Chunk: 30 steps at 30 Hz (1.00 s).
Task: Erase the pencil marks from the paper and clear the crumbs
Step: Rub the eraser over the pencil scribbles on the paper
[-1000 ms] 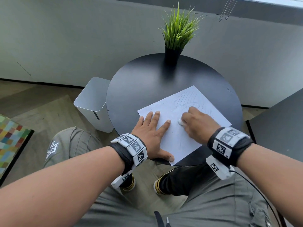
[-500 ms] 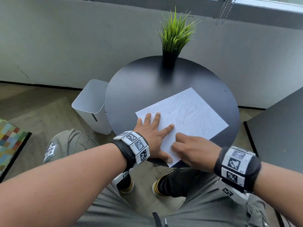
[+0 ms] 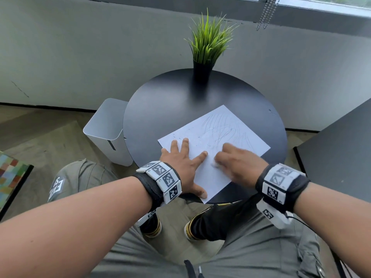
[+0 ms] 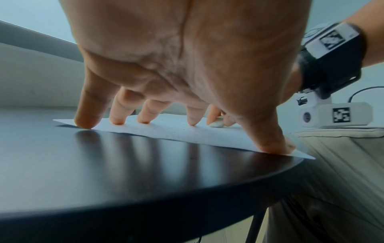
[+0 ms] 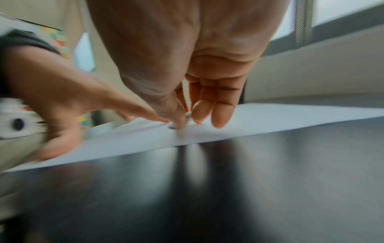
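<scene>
Two hands are on the paper [image 3: 218,137], which lies skewed at the lower right of the round black worktop [image 3: 170,109]. The paper's near corner juts just past the worktop's front rim, and its right corner stops short of the right rim. The left hand [image 3: 183,167] lies flat, fingers [image 4: 87,115] spread and straight, tips pressing the sheet down along its left edge, thumb pinning the overhanging corner. The right hand [image 3: 239,165], blurred, pinches a small white eraser [image 3: 215,164] between thumb and fingers, with the eraser's tip down on the sheet at centre frame, just right of the left forefinger. Grey pencil scribbles [image 3: 224,127] cover the far half of the paper, above the right hand. Tiny dark crumbs [image 4: 172,131] speckle the sheet near the left fingertips.

The upper left half of the worktop is bare black, open up to the plant [image 3: 206,43] in its black pot at the far rim. A white bin [image 3: 106,131] stands on the floor, tight against the worktop's left side. A dark slab fills the right edge of the frame, apart from the worktop.

Both wristbands carry black-and-white square codes. A patch on the trouser leg at lower left bears white lettering, too tilted to read.
</scene>
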### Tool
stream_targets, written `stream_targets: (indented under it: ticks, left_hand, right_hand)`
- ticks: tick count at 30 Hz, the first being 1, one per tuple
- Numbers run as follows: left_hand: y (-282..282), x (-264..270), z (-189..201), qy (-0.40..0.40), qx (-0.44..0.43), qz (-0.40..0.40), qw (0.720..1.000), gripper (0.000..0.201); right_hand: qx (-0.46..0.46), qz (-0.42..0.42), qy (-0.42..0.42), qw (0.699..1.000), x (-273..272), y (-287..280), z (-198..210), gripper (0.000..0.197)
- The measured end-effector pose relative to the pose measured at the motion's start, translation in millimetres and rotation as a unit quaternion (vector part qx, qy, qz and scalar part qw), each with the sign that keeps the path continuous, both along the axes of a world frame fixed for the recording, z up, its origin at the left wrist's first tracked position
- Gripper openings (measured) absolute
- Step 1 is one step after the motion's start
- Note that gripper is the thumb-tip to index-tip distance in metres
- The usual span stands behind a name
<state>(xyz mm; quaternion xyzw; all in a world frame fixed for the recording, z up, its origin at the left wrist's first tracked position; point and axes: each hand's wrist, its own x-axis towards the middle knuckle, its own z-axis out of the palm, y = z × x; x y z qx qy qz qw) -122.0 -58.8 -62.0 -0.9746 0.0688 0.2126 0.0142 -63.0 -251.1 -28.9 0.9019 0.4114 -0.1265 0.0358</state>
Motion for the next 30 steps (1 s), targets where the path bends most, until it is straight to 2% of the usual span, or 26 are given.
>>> stream_targets:
  ticks: [1,2,6,7,10,11,13,15,16,17,21,22,27,30]
  left_hand:
    - [0,0,1,-0.001,0.001,0.002,1.0,0.123]
    - [0,0,1,0.001,0.001,0.004,1.0,0.122]
    - [-2,0,3,0.01,-0.004,0.007,1.0,0.121]
    - [-2,0,3,0.009,-0.004,0.006,1.0,0.121]
    - [-2,0,4,0.002,0.001,0.004,1.0,0.121]
    - [-2,-1,4,0.003,0.002,0.004,1.0,0.121]
    - [-2,0,6,0.013,-0.003,0.004,1.0,0.123]
    - [-4,2,7,0.023,-0.007,-0.003,1.0,0.124]
    - [-4,4,8,0.026,-0.006,-0.007,1.0,0.124]
    - [-5,4,9,0.026,-0.003,-0.012,1.0,0.124]
    - [-4,5,8,0.001,0.027,-0.032,0.999,0.122]
    - [-4,5,7,-0.003,0.021,-0.032,0.999,0.12]
    - [-5,6,1,-0.013,-0.03,-0.019,0.999,0.109]
    - [-4,5,-2,-0.019,-0.025,-0.021,0.999,0.111]
  right_hand:
    - [0.008,-0.036,-0.022,0.999,7,-4,-2,0.02]
    - [0.006,-0.033,-0.027,0.999,5,-4,-3,0.017]
    - [-0.028,0.109,0.089,0.99,-35,4,-2,0.013]
    - [-0.039,0.097,0.078,0.991,-29,2,-2,0.014]
    - [0.004,-0.055,-0.005,0.998,8,-10,-2,0.02]
    - [0.013,-0.075,-0.016,0.997,10,-12,-6,0.02]
    - [0.012,-0.004,0.012,1.0,-11,-5,-8,0.008]
    - [-0.004,0.107,0.08,0.991,-38,0,-8,0.012]
    - [-0.019,0.111,0.096,0.989,-39,1,-6,0.013]
    - [-0.021,0.092,0.079,0.992,-29,1,-4,0.014]
    - [0.003,-0.104,-0.001,0.995,22,-13,-7,0.026]
    - [-0.004,-0.117,-0.006,0.993,26,-15,-10,0.028]
    - [-0.045,-0.061,0.018,0.997,6,2,-8,0.021]
    - [-0.041,0.04,0.053,0.997,-19,6,-9,0.015]
